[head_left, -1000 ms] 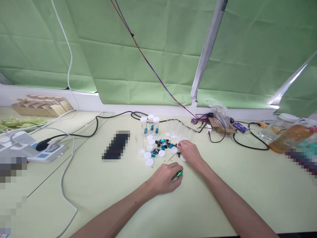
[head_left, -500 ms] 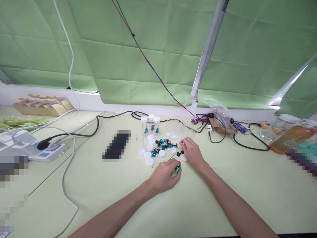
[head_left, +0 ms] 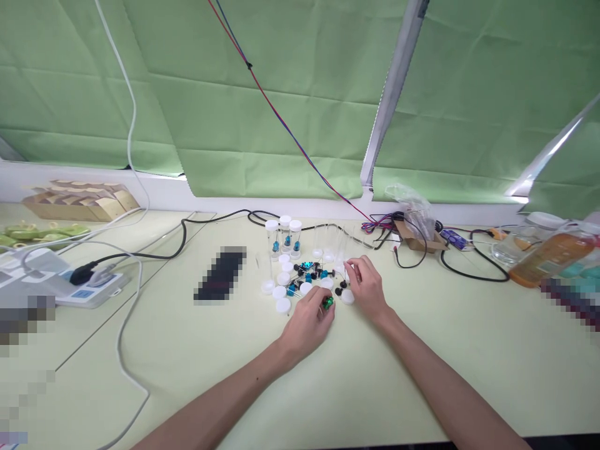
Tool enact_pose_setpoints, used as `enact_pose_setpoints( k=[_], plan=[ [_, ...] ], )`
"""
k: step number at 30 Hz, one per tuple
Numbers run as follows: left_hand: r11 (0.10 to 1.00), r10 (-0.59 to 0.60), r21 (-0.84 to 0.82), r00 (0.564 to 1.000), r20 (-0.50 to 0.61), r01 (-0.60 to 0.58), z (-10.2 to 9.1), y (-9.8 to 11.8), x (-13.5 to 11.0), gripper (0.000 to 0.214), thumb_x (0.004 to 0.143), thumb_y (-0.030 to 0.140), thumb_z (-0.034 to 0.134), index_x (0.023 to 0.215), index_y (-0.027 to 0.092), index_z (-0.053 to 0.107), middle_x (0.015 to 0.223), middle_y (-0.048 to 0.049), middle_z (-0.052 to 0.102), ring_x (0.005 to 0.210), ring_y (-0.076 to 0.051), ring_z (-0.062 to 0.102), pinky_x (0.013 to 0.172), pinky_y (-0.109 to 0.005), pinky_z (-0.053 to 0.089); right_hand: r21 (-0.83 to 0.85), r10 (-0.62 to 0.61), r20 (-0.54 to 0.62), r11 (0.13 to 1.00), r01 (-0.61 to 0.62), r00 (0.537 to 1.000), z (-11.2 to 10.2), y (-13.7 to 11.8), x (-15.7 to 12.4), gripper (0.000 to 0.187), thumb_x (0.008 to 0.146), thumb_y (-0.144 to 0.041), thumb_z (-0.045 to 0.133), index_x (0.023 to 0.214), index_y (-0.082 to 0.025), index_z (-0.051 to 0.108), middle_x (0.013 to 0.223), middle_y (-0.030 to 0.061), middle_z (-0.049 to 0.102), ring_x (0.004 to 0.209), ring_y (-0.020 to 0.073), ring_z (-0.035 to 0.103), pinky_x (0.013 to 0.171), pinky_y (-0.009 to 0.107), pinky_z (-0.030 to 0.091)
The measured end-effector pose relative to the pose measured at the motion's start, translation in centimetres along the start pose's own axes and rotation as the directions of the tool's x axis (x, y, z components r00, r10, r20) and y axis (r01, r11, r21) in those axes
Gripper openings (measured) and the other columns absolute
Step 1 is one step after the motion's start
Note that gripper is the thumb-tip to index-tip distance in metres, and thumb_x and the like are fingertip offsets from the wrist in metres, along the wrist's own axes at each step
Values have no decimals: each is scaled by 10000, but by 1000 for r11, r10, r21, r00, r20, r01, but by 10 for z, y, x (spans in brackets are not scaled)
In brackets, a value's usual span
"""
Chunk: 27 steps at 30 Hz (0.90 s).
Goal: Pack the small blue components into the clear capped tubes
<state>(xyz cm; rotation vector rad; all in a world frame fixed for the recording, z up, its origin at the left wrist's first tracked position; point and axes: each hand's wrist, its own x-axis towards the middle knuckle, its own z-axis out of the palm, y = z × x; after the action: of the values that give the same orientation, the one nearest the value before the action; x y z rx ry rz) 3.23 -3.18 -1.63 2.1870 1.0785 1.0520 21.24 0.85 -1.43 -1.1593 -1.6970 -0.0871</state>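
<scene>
My left hand (head_left: 307,322) is closed around a small shiny green part (head_left: 328,302), its kind unclear. To the right, my right hand (head_left: 367,287) pinches the upper end of a thin pin with a black round base (head_left: 344,284). Between and beyond the hands lies a loose pile of small blue and black parts with thin metal pins (head_left: 307,265). White round caps (head_left: 283,305) are scattered around it. Behind the pile stand three clear tubes with white caps (head_left: 295,225), each with a blue part inside. Uncapped clear tubes (head_left: 319,237) stand right of them.
A dark pixelated object (head_left: 220,275) lies left of the tubes. Farther left are a power strip (head_left: 100,290) with cables and a cardboard box (head_left: 79,203). On the right are a small box with a plastic bag (head_left: 417,231), black cables and an orange bottle (head_left: 548,259).
My left hand has moved slightly up and left with the green part. My right hand has shifted a little, and a pin with a black base now shows upright under its fingers.
</scene>
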Motion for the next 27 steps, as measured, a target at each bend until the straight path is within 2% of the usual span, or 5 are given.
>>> enact_pose_setpoints(
  k=[5,11,18,27],
  plan=[
    [998,14,-57,998,-59,-17,-1,-1,1,84,927,216,458,984,222,519,1068,-52,539,714,-109,557,643,-263,507,70,50,9,996,-50,999,2,-13,-5,174,992,-273,411,881,-209,529,803,34,534,678,156,517,638,280,446],
    [997,-30,-76,996,-84,24,-2,-2,1,94,918,229,490,998,228,541,1287,-79,464,575,-43,529,613,-261,533,142,58,40,988,-64,997,2,-21,-7,155,983,-283,422,890,-213,526,833,38,558,696,153,544,624,267,476],
    [999,-5,-38,999,-51,3,-3,-2,2,78,903,223,509,968,216,552,1209,-80,519,610,-67,524,611,-261,529,190,115,109,973,-135,987,0,-23,-8,151,973,-296,422,890,-213,518,847,35,593,760,158,593,666,261,500],
    [999,-6,-52,999,-50,3,-2,-4,2,83,894,222,514,966,221,554,1145,-72,540,657,-94,541,606,-260,525,254,143,217,947,-197,966,1,-21,-11,149,982,-315,411,906,-214,490,790,13,600,665,142,598,654,257,488]
  ],
)
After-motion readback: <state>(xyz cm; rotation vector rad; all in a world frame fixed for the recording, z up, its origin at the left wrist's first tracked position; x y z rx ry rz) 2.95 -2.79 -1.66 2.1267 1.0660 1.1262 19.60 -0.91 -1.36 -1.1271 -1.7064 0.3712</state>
